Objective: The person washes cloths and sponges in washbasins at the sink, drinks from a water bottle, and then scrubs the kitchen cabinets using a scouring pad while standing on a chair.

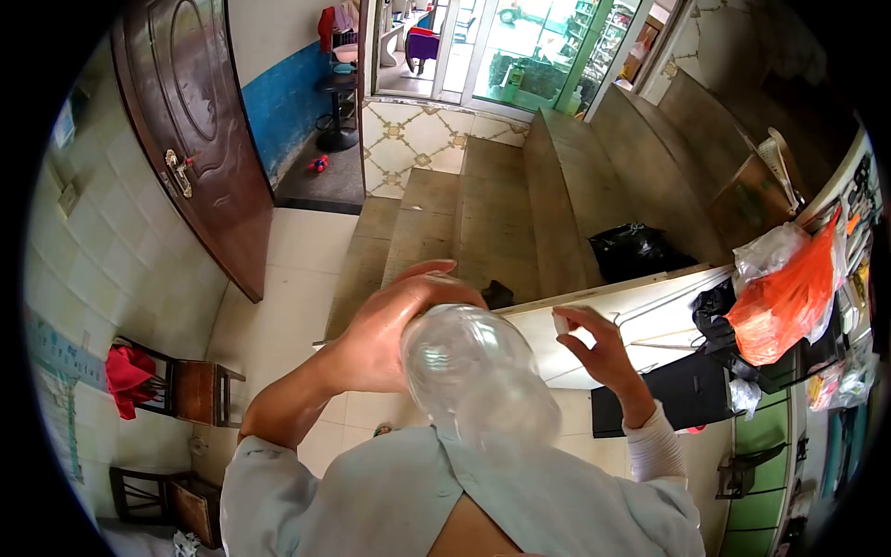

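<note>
A large clear plastic bottle (478, 371) is held up close to the camera, in front of the chest of a pale grey-green shirt (371, 501). My left hand (404, 325) is wrapped round the bottle's left and upper side. To the right of the bottle, apart from it, my right hand (599, 348) is raised with a small white object (561, 324), perhaps a cap, pinched between thumb and fingers. The bottle's lower part looks cloudy and blurred.
Brown steps (497, 209) rise ahead and to the right, with a black bag (636, 251) on them. A brown door (200, 130) stands at the left, above wooden chairs (200, 390). Orange and white bags (784, 302) hang at the right.
</note>
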`<state>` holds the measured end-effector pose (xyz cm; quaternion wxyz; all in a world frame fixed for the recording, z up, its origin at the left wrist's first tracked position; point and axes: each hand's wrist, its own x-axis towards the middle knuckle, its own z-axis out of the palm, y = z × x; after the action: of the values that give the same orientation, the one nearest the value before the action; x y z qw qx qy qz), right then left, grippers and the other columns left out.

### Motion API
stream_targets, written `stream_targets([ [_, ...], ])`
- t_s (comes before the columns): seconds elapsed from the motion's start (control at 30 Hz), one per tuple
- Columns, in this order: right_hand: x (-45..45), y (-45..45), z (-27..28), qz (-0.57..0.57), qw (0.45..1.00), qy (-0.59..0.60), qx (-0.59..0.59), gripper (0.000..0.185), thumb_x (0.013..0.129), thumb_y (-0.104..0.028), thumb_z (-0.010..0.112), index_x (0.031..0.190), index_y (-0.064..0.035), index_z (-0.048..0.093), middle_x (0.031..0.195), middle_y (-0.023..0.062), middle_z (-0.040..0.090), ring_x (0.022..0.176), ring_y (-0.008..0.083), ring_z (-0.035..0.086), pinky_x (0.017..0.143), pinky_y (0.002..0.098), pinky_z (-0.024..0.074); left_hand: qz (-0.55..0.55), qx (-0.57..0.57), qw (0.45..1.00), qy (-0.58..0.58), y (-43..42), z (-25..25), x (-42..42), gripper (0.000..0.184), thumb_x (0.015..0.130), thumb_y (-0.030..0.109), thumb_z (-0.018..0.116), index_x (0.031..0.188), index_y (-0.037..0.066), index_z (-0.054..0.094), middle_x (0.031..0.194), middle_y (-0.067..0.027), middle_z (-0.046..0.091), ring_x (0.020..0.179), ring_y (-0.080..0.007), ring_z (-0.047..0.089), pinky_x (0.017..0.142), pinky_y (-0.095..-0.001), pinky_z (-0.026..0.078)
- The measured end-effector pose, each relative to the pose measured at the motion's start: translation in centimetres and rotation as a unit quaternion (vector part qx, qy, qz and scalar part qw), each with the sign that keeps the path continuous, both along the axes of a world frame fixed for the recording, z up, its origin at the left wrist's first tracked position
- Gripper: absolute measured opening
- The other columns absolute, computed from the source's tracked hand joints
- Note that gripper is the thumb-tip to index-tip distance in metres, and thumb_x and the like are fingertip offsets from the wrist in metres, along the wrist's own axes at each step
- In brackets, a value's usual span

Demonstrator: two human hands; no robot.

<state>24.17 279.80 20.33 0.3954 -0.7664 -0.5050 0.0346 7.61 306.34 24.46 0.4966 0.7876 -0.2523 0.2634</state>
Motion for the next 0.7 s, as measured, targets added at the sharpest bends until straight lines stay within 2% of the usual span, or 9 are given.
stream_targets([
  [0.07, 0.6, -1.1, -3.6, -0.058, 0.997, 0.039, -0.018, 0.035, 0.074, -0.002, 0.063, 0.108, -0.0052, 0.055, 0.096, 0.0081, 0.059, 0.081, 0.0158, 0.057, 0.071, 0.0251, 0.0462, -0.002, 0.020, 0.998, -0.066, 0.0, 1.6, -0.3, 0.052, 0.060, 0.017, 0.075, 0.103, 0.008, 0.047, 0.099, -0.0057, 0.058, 0.094, -0.0193, 0.056, 0.098, -0.0448, 0.028],
  [0.17, 1.5, -3.3, -9.3, -0.147, 0.984, 0.099, -0.030, 0.033, 0.075, -0.006, 0.063, 0.107, -0.0053, 0.056, 0.093, 0.0084, 0.061, 0.076, 0.0149, 0.058, 0.068, 0.0251, 0.0470, 0.007, 0.060, 0.991, -0.123, 0.7, 3.2, -0.5, 0.051, 0.061, 0.016, 0.074, 0.104, 0.008, 0.047, 0.095, -0.0052, 0.059, 0.092, -0.0196, 0.057, 0.098, -0.0463, 0.027],
  [0.3, 1.4, -7.3, -15.8, -0.227, 0.961, 0.133, -0.087, 0.036, 0.073, -0.008, 0.065, 0.107, -0.0046, 0.055, 0.089, 0.0083, 0.062, 0.075, 0.0133, 0.059, 0.066, 0.0256, 0.0474, 0.001, 0.064, 0.988, -0.143, 1.2, 4.2, -0.7, 0.046, 0.063, 0.014, 0.072, 0.102, 0.007, 0.048, 0.092, -0.0058, 0.059, 0.089, -0.0204, 0.058, 0.098, -0.0477, 0.027],
  [0.37, 1.1, -9.7, -19.2, -0.259, 0.953, 0.120, -0.106, 0.031, 0.073, -0.010, 0.065, 0.103, -0.0063, 0.057, 0.082, 0.0094, 0.063, 0.067, 0.0161, 0.060, 0.061, 0.0265, 0.0483, 0.014, 0.073, 0.977, -0.202, 1.6, 4.2, -0.6, 0.039, 0.066, 0.012, 0.070, 0.099, 0.007, 0.050, 0.091, -0.0070, 0.059, 0.085, -0.0209, 0.059, 0.097, -0.0475, 0.026],
  [0.47, 0.2, -12.6, -21.7, -0.268, 0.950, 0.096, -0.132, 0.033, 0.072, -0.015, 0.066, 0.102, -0.0079, 0.058, 0.078, 0.0102, 0.064, 0.065, 0.0181, 0.062, 0.059, 0.0283, 0.0487, 0.032, 0.081, 0.966, -0.245, 2.1, 4.6, -0.3, 0.034, 0.068, 0.010, 0.068, 0.098, 0.007, 0.051, 0.088, -0.0076, 0.060, 0.082, -0.0209, 0.059, 0.098, -0.0469, 0.026],
  [0.53, -0.4, -14.2, -23.0, -0.310, 0.922, 0.057, -0.224, 0.032, 0.071, -0.021, 0.066, 0.100, -0.0099, 0.058, 0.081, 0.0125, 0.063, 0.068, 0.0227, 0.062, 0.063, 0.0326, 0.0492, 0.042, 0.096, 0.958, -0.266, 2.4, 5.2, 0.1, 0.034, 0.068, 0.010, 0.068, 0.098, 0.007, 0.051, 0.087, -0.0075, 0.060, 0.081, -0.0208, 0.060, 0.098, -0.0466, 0.025],
  [0.57, -0.7, -15.1, -23.7, -0.309, 0.923, 0.058, -0.223, 0.032, 0.071, -0.021, 0.066, 0.100, -0.0099, 0.058, 0.081, 0.0125, 0.063, 0.068, 0.0227, 0.062, 0.063, 0.0326, 0.0492, 0.051, 0.109, 0.950, -0.289, 2.6, 5.5, 0.3, 0.034, 0.068, 0.009, 0.067, 0.098, 0.006, 0.051, 0.085, -0.0075, 0.061, 0.081, -0.0208, 0.060, 0.098, -0.0463, 0.025],
  [0.7, -1.4, -18.8, -27.7, -0.371, 0.882, 0.144, -0.254, 0.033, 0.068, -0.023, 0.067, 0.098, -0.0110, 0.060, 0.083, 0.0130, 0.063, 0.072, 0.0241, 0.061, 0.067, 0.0326, 0.0487, 0.071, 0.121, 0.924, -0.355, 3.2, 6.7, 1.4, 0.036, 0.068, 0.010, 0.067, 0.099, 0.007, 0.050, 0.086, -0.0082, 0.061, 0.078, -0.0219, 0.061, 0.098, -0.0458, 0.025],
])
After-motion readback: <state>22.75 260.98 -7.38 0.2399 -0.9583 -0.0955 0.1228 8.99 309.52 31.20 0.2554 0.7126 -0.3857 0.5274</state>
